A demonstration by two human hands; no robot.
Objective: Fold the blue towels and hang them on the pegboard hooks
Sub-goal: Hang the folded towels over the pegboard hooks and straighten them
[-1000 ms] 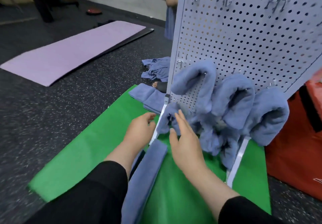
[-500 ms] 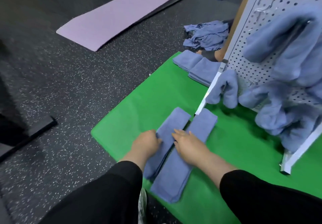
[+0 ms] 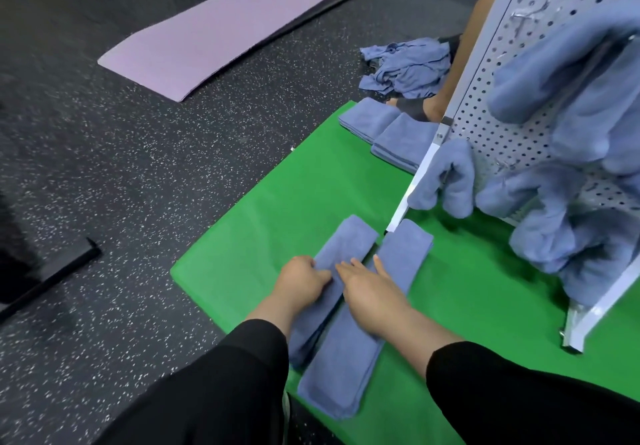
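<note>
Two long folded blue towels lie side by side on the green mat point(image 3: 277, 209): the left towel point(image 3: 349, 240) and the right towel point(image 3: 405, 254). My left hand point(image 3: 299, 283) grips the left towel at its outer edge, fingers curled. My right hand point(image 3: 372, 290) rests flat with straight fingers across the gap between the two towels. The white pegboard point(image 3: 502, 126) stands to the right, with several blue towels draped over its hooks, one small towel point(image 3: 446, 178) lowest at its left corner.
A stack of folded blue towels point(image 3: 388, 126) lies at the mat's far edge, a crumpled heap of towels point(image 3: 408, 67) behind it. Another person's foot point(image 3: 424, 109) shows behind the pegboard. A purple mat point(image 3: 235, 22) lies on the speckled floor.
My hands have come down from the lowest towel on the pegboard to the two folded towels on the mat. My view has tilted down with them.
</note>
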